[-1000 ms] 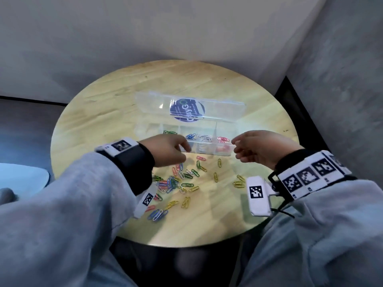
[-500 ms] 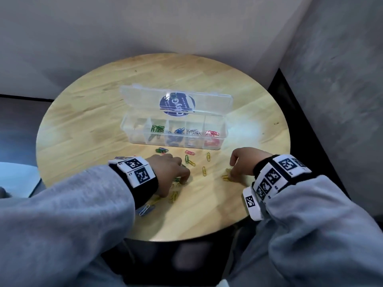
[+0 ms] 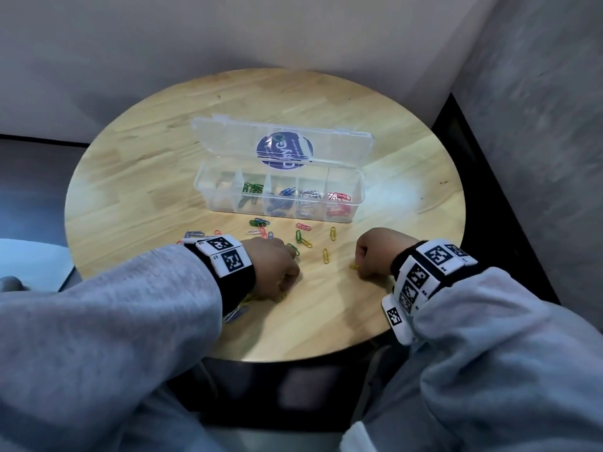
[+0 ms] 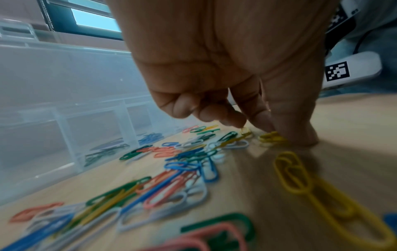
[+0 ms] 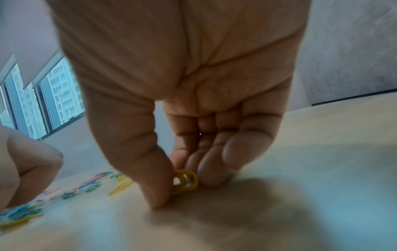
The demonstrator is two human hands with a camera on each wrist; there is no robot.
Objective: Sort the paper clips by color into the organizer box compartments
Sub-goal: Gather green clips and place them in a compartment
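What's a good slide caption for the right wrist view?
Right hand pinches yellow paper clips off the wooden table.

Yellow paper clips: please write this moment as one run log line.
left hand: pinches yellow clips on table | right hand: pinches yellow clip | organizer box: open

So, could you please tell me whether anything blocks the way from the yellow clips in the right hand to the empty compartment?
Nothing visible does: the organizer box lid is open, and only loose clips lie flat between.
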